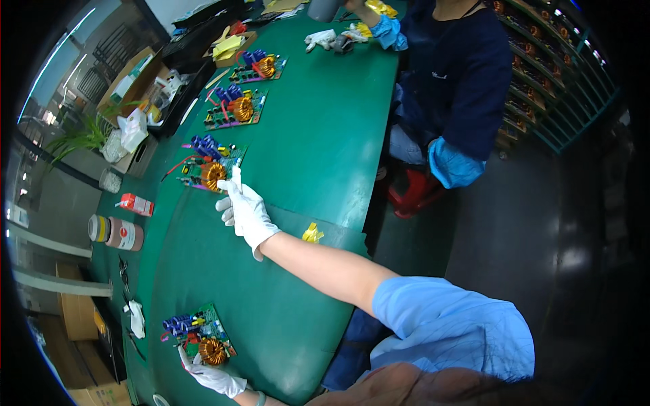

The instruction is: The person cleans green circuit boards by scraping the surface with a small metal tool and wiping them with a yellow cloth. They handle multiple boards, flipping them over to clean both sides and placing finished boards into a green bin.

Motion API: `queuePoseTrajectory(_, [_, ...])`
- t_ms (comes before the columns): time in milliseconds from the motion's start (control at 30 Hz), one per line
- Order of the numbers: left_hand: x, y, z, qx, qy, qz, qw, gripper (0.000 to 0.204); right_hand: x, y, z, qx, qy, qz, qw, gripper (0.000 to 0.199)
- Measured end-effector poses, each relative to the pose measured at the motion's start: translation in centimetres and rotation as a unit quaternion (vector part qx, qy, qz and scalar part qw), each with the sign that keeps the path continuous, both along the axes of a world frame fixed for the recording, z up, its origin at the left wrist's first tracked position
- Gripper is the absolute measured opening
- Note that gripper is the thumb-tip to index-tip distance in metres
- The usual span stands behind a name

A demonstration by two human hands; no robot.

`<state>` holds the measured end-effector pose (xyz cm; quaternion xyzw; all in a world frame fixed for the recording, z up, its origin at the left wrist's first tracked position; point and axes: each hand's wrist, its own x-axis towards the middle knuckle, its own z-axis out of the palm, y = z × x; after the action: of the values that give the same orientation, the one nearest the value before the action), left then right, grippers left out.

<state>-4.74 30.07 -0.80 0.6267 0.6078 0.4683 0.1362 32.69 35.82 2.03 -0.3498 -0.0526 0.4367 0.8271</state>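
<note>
Left hand: a gloved left hand (211,379) is being held at the lower side of the near circuit board (202,333), with its fingers being pointed toward the board's lower left corner.
Left grip: the fingers are being held partly extended; whether the board edge is being pinched cannot be told.
Near board: the board is lying tilted in view on the green table (271,304), just beyond the left fingertips; its copper-wound coil (212,351) is being placed nearest the hand by this orientation, its blue capacitors (180,325) farther off.
Right hand: a gloved right hand (247,213) is being held out at arm's length over the table.
Right grip: the fingers are being held apart and partly bent; whether anything is being gripped cannot be told.
Middle board: a second circuit board (215,164) is lying just beyond the right fingertips, its coil being partly overlapped by them in view.
Far boards: two more boards, a nearer one (237,109) and a farther one (260,67), are lying in line beyond, well apart from both hands.
</note>
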Motion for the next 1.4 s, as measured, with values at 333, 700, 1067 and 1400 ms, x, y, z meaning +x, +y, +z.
queuePoseTrajectory(333, [2.7,0.3,0.8,-0.012,0.015,-0.027,0.999,0.046,-0.4,-1.2,0.3,0.004,0.033,0.087,0.996,0.047])
queuePoseTrajectory(700, [2.0,1.0,1.4,0.038,0.321,-0.013,0.946,0.032,-1.1,-0.8,-0.1,0.038,0.093,0.169,0.980,0.037])
queuePoseTrajectory(1067, [-2.0,2.5,1.2,-0.080,0.278,-0.144,0.946,0.035,-2.2,-1.3,-0.4,0.046,-0.007,0.277,0.960,0.028])
queuePoseTrajectory(1400, [4.5,-1.4,5.8,-0.120,-0.156,-0.034,0.980,0.040,-6.0,-0.8,0.7,-0.110,-0.214,0.388,0.890,0.033])
